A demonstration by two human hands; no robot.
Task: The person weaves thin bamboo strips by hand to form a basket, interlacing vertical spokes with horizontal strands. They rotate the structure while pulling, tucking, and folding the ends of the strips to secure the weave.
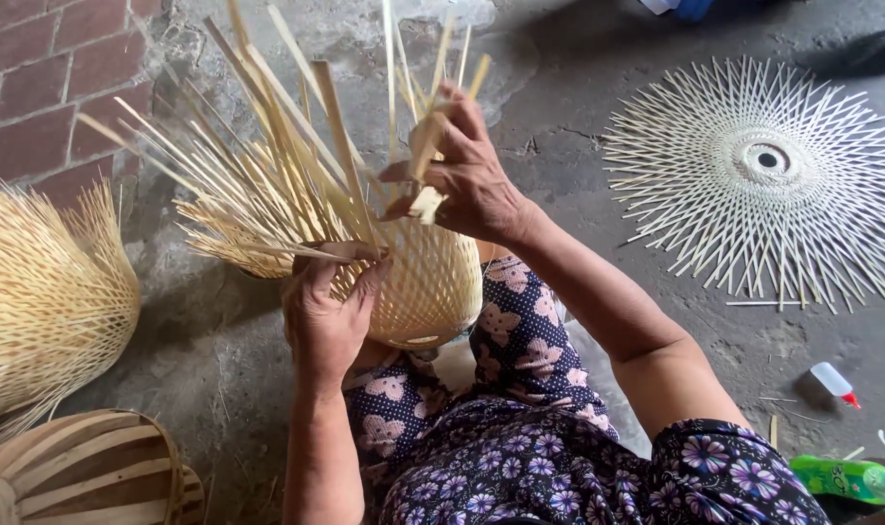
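A rough concrete floor [559, 87] is lying under everything, with a brick wall [44, 78] at the upper left, and the person is sitting on it with a half-woven basket [428, 287] resting between the knees, against a flowered dress [520, 437]. Nearest, the left hand [326, 316] is closing on a flat strip [340, 251] at the basket's rim, thumb and fingers pinching it. Just beyond, the right hand [467, 175] is curling around a few upright strips [428, 146], bending them across the others. The loose ends [267, 165] are fanning up and leftward, unwoven. It looks as though the wall of the basket is being woven, roughly midway; the next move probably calls for threading the pinched strip over and under its neighbours while holding the rest tight. A striped wooden mould [83, 472] is sitting at the lower left, a finished weave [44, 292] above it. Farther right, a small white bottle [833, 382] and a green bottle [851, 478] are lying near a flat radial mat [763, 175].
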